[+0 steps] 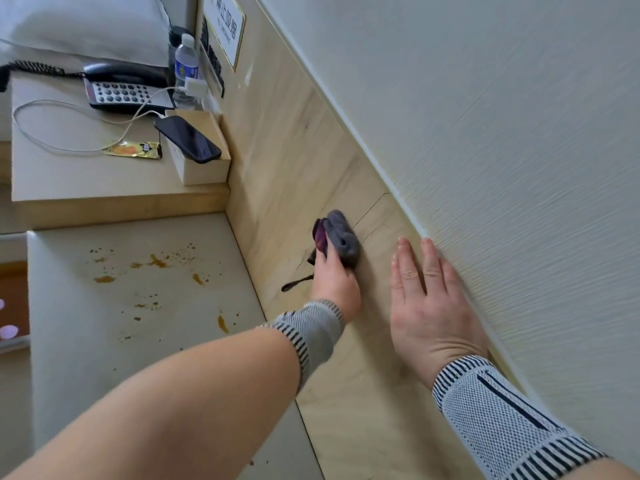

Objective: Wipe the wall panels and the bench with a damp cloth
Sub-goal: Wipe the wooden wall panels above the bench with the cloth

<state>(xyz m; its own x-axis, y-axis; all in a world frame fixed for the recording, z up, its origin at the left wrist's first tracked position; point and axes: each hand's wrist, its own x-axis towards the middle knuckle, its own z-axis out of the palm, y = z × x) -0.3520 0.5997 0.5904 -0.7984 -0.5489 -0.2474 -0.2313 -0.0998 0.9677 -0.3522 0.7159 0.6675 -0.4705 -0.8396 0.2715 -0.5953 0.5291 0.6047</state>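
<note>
Currently your left hand (334, 277) grips one bunched grey and purple cloth (337, 240), fingers curled round it, and presses it against the wooden wall panel (294, 161); the cloth sits just past centre frame, toward 12 o'clock from your left wrist. One dark smear (294, 284) shows on the panel at 8 o'clock from that hand, touching its edge. Your right hand (427, 306) holds nothing and lies flat with straight fingers on the same panel, at 3 o'clock from the left hand, its outer edge along the white trim strip (363, 150). Each wrist carries one striped knit band, two in all. The bench (145, 358) lies at 9 o'clock from the cloth, with many orange-brown stains (157, 261) scattered over its pale top; the count is too fine to give. On the bedside shelf (69, 174) at 11 o'clock stand one telephone (121, 88), one water bottle (186, 69), one mobile phone (187, 138) on one small box (201, 168), and one yellow sachet (133, 149).
</note>
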